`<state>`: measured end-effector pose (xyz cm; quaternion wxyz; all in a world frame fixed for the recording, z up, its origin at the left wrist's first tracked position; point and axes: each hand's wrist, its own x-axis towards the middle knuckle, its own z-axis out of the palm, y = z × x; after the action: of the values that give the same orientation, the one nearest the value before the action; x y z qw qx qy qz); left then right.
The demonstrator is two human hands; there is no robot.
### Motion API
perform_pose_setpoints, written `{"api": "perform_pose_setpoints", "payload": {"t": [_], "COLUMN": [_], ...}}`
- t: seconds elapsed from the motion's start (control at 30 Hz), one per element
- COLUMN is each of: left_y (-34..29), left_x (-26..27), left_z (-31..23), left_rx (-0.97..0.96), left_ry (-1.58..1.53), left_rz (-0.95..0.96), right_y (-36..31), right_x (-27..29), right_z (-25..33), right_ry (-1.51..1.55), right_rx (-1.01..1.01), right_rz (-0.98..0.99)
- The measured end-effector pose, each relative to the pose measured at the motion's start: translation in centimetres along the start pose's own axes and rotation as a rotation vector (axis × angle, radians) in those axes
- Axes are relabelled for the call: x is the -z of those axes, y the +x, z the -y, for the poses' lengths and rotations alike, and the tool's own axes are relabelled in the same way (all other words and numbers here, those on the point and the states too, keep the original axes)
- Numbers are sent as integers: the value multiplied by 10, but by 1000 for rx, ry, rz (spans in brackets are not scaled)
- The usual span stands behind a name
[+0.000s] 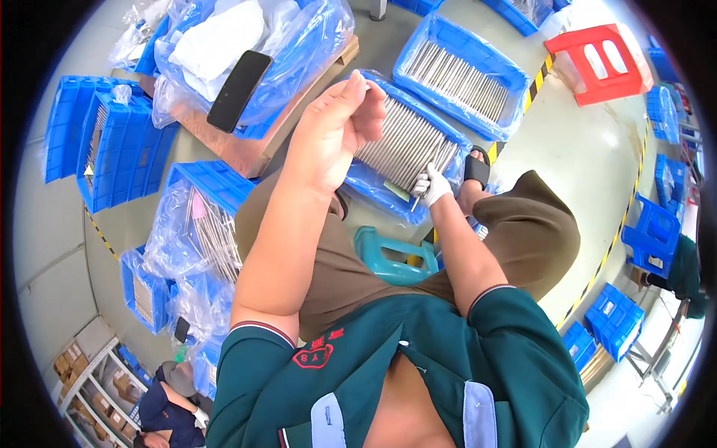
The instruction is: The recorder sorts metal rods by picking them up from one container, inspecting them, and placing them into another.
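My bare left hand [340, 127] is raised above the near end of a blue crate [452, 136]. Its fingers are curled in toward the thumb; a tiny pale spot shows at the fingertips, too small to name. Many thin metal rods [407, 145] lie side by side in that plastic-lined crate. Down at the crate's right near side, my right hand [431, 185] wears a white glove and is closed around a metal rod [415, 201], whose end pokes out below the fingers. A yellowish strip [396, 191] lies beside the rods.
Another crate of rods [463, 82] stands beyond. A black phone [239, 91] rests on plastic-wrapped crates on a wooden pallet [224, 142] to the left. A teal stool [396, 257] is beneath me; a red stool [601, 63] stands far right. Another person [172, 407] is at lower left.
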<state>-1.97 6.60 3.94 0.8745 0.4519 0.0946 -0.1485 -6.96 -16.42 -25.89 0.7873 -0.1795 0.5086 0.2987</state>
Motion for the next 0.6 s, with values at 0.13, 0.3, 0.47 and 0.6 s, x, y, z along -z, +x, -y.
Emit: {"api": "perform_pose_setpoints", "payload": {"t": [0.13, 0.3, 0.47, 0.6], "left_y": [5, 8, 3, 7], "left_x": [5, -5, -36, -64], "left_z": [22, 65, 89, 80], "left_rx": [3, 141, 299, 190], "left_ry": [28, 79, -129, -542], "left_rz": [-117, -276, -209, -30], "right_y": [-51, -152, -228, -237], "right_x": [-43, -115, -160, -165], "right_z": [-11, 3, 4, -43], "right_ry": [122, -20, -111, -380], "right_rx": [120, 404, 825, 1114], "right_rz": [291, 580, 735, 558]}}
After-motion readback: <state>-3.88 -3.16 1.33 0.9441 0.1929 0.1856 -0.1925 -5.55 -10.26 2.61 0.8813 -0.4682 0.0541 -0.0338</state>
